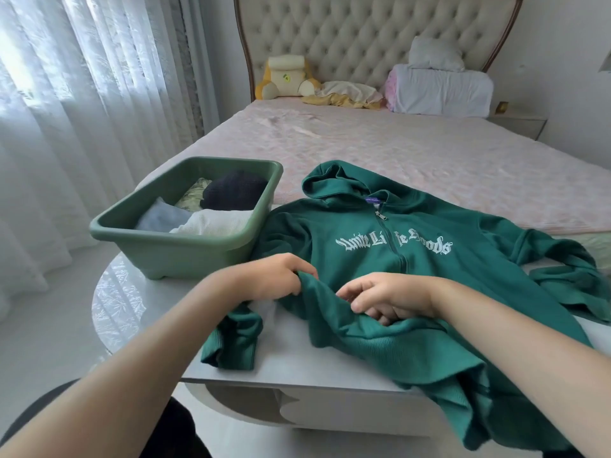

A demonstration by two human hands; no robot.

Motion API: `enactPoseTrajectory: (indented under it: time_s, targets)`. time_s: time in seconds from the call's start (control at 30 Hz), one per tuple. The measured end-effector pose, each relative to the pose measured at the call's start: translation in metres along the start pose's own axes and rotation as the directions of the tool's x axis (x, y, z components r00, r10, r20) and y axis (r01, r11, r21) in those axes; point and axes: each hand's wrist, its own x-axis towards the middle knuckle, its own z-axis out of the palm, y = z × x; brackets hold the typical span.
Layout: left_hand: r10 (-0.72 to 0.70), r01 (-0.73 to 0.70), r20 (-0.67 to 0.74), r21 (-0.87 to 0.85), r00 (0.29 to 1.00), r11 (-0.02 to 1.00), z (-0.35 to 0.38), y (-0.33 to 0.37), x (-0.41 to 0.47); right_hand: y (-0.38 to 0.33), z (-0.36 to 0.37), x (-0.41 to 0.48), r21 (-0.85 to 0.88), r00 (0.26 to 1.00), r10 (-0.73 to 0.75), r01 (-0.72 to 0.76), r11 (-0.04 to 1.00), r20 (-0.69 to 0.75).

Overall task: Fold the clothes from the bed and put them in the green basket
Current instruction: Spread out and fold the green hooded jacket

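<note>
1. Green zip hoodie: lies face up with the zip closed on the worktop, just right of the green basket. The hood points away from the person. The hem is bunched on the near side and partly hangs over the worktop edge.
2. Left hand: pinches a raised ridge of the lower front, on the basket side.
3. Right hand: fingers curled, the lower ones tucked into a fold of the hem. Cannot tell whether it truly grips.
4. Near sleeve: crumpled in front of the basket. The other sleeve trails off on the side far from the basket.
5. Risk A: the overhanging hem is heavy knit. If both hands let go to reset, its weight could drag the body off the worktop, away from the basket.
6. Risk B: folding now would trap the bunched hem and the crumpled sleeve inside and give a lumpy, lopsided bundle. Judgement: flatten first.
7. Risk C: the trailing sleeve may snag or lag when the body is lifted and pull the fold open.
8. Risk D: the basket already holds a dark knit, a white piece and a blue one. A bulky hoodie may ride above the rim and slide out.
9. Risk E: the basket sits near the worktop's rounded end, so pressing the hoodie in could shove it towards that edge.
</note>
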Motion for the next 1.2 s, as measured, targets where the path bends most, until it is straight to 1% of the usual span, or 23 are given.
enactPoseTrajectory:
  time_s: [0.03, 0.07, 0.1, 0.17, 0.2, 0.27, 0.33, 0.37, 0.4, 0.43, 0.5, 0.57, 0.63, 0.7, 0.77, 0.8, 0.83, 0.87, 0.9, 0.97, 1.0, 1.07, 1.2]
  targets:
    - [-0.061, 0.060, 0.053, 0.016, 0.997, 0.998, -0.006, 0.000, -0.002, 0.002, -0.001, -0.002, 0.096, 1.000, -0.017, 0.017, 0.995, 0.007]
    - [-0.118, 0.105, 0.125, 0.105, 0.985, 0.989, -0.010, -0.001, -0.004, 0.004, -0.003, -0.001, 0.123, 0.999, -0.048, 0.050, 0.991, -0.022]
    - [-0.180, 0.132, 0.199, 0.234, 0.963, 0.963, -0.012, -0.003, -0.005, 0.006, -0.003, 0.000, 0.071, 0.991, -0.092, 0.099, 0.993, -0.096]
    - [-0.280, 0.158, 0.263, 0.405, 0.923, 0.901, -0.012, -0.003, -0.005, 0.008, -0.004, 0.004, -0.199, 0.936, -0.207, 0.153, 0.968, -0.287]
    - [-0.291, 0.178, 0.260, 0.384, 0.921, 0.906, -0.010, 0.001, -0.006, 0.010, -0.004, 0.005, -0.336, 0.912, -0.246, 0.130, 0.933, -0.329]
    - [-0.209, 0.160, 0.152, 0.285, 0.966, 0.945, -0.006, 0.012, -0.005, 0.011, -0.002, 0.003, -0.502, 0.935, -0.220, 0.053, 0.863, -0.279]
    - [-0.034, 0.021, 0.051, 0.247, 0.998, 0.969, 0.005, 0.027, -0.005, 0.013, 0.003, 0.000, -0.607, 0.970, -0.163, 0.021, 0.795, -0.180]
    - [0.025, -0.044, 0.098, 0.198, 0.995, 0.979, 0.014, 0.034, -0.005, 0.014, 0.005, -0.001, -0.623, 0.974, -0.166, 0.035, 0.782, -0.154]
    - [0.054, -0.087, 0.199, 0.161, 0.978, 0.983, 0.025, 0.039, -0.005, 0.016, 0.006, -0.002, -0.616, 0.973, -0.177, 0.050, 0.786, -0.146]
    - [0.044, -0.097, 0.292, 0.167, 0.955, 0.981, 0.035, 0.043, -0.004, 0.018, 0.005, -0.003, -0.612, 0.971, -0.189, 0.059, 0.788, -0.149]
    - [-0.009, -0.128, 0.389, 0.327, 0.921, 0.936, 0.049, 0.043, 0.000, 0.025, 0.000, -0.004, -0.662, 0.962, -0.206, 0.037, 0.749, -0.179]
    - [0.001, -0.175, 0.362, 0.449, 0.932, 0.876, 0.055, 0.041, 0.003, 0.035, -0.006, -0.006, -0.720, 0.947, -0.221, -0.015, 0.694, -0.233]
    - [0.111, -0.237, 0.293, 0.441, 0.950, 0.866, 0.058, 0.038, 0.008, 0.045, -0.009, -0.007, -0.755, 0.907, -0.269, -0.075, 0.651, -0.323]
    - [0.177, -0.264, 0.239, 0.409, 0.955, 0.873, 0.056, 0.034, 0.015, 0.050, -0.007, -0.008, -0.797, 0.814, -0.426, -0.073, 0.600, -0.396]
    - [0.142, -0.221, 0.210, 0.427, 0.967, 0.877, 0.049, 0.027, 0.022, 0.047, -0.004, -0.013, -0.787, 0.688, -0.585, 0.033, 0.616, -0.429]
    - [0.116, -0.190, 0.190, 0.435, 0.975, 0.880, 0.045, 0.024, 0.026, 0.041, -0.002, -0.019, -0.741, 0.685, -0.587, 0.102, 0.664, -0.432]
    - [0.090, -0.158, 0.171, 0.442, 0.981, 0.883, 0.042, 0.021, 0.029, 0.035, 0.001, -0.025, -0.670, 0.735, -0.540, 0.158, 0.725, -0.411]
    - [0.068, -0.132, 0.156, 0.451, 0.985, 0.883, 0.041, 0.019, 0.032, 0.030, 0.005, -0.030, -0.609, 0.819, -0.460, 0.180, 0.773, -0.342]
    - [0.054, -0.116, 0.144, 0.462, 0.988, 0.879, 0.042, 0.017, 0.036, 0.028, 0.010, -0.035, -0.607, 0.893, -0.377, 0.161, 0.778, -0.246]
    - [0.061, -0.109, 0.114, 0.485, 0.992, 0.868, 0.047, 0.016, 0.039, 0.032, 0.022, -0.037, -0.733, 0.962, -0.249, 0.090, 0.674, -0.111]
    - [0.084, -0.119, 0.093, 0.495, 0.992, 0.861, 0.050, 0.016, 0.039, 0.037, 0.026, -0.037, -0.788, 0.967, -0.236, 0.072, 0.612, -0.094]
    - [0.172, -0.173, 0.048, 0.492, 0.984, 0.853, 0.056, 0.017, 0.035, 0.042, 0.030, -0.034, -0.826, 0.948, -0.292, 0.064, 0.559, -0.124]
    - [0.336, -0.269, -0.074, 0.450, 0.939, 0.851, 0.065, 0.028, 0.013, 0.045, 0.037, -0.031, -0.818, 0.916, -0.346, 0.038, 0.574, -0.201]
